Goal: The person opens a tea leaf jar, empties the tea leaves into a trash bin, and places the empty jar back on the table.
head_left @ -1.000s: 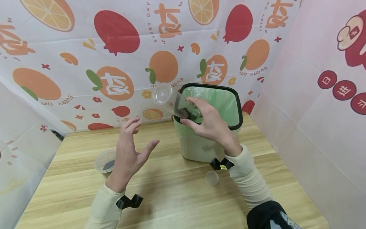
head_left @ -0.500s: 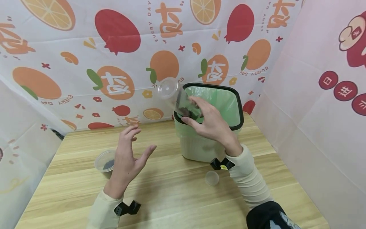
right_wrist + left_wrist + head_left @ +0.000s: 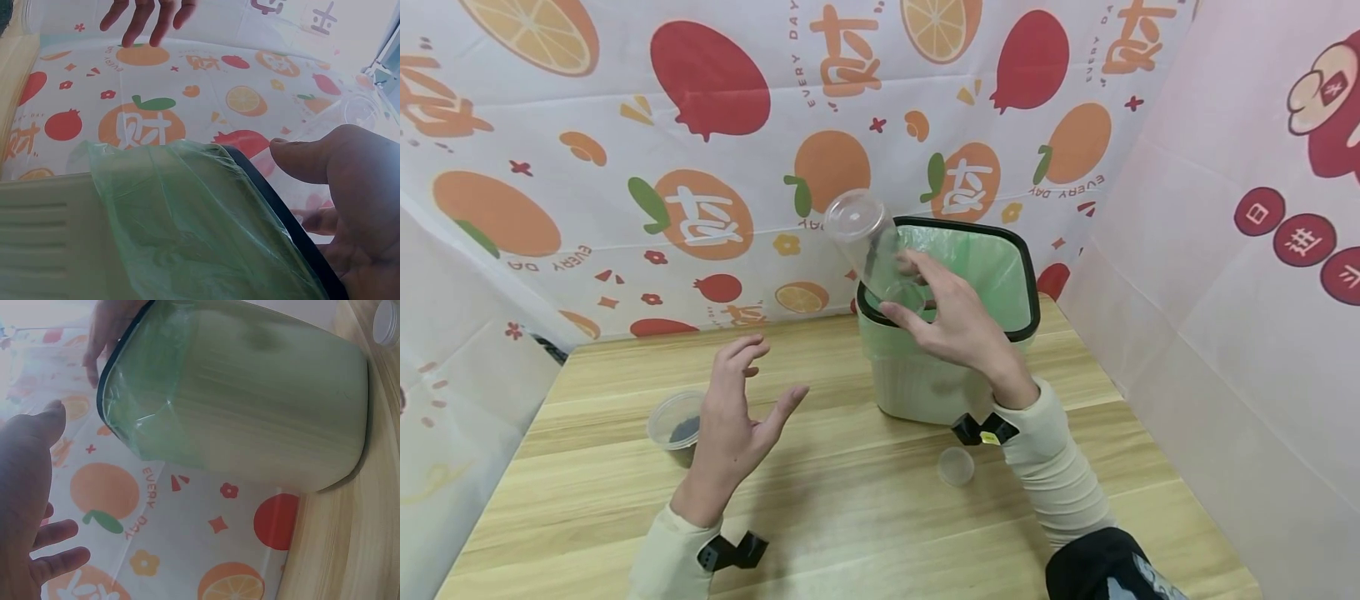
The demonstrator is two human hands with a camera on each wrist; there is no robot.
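Note:
My right hand (image 3: pixel 958 325) grips a clear plastic jar (image 3: pixel 859 223) between thumb and fingers. The jar tips bottom-up, its mouth low at the near-left rim of a pale trash bin (image 3: pixel 917 379). A little dark residue clings to the inside wall. A green bag (image 3: pixel 1003 271) lines the bin and folds over beneath the black rim. In the right wrist view the right thumb (image 3: pixel 300 159) lies against the jar, which shows only faintly. My left hand (image 3: pixel 730 425) hovers left of the bin with spread fingers, holding nothing.
A clear round tub (image 3: pixel 672 417) with dark contents stands at the left, partly behind the left hand. A small translucent cap (image 3: pixel 956 467) lies on the wooden table (image 3: pixel 850 517) in front of the bin. A fruit-print cloth (image 3: pixel 737 208) hangs behind.
The right hand has tipped the jar steeper, its base rising up and right. The dark contents seen inside earlier have mostly gone from it. The left hand has dropped slightly.

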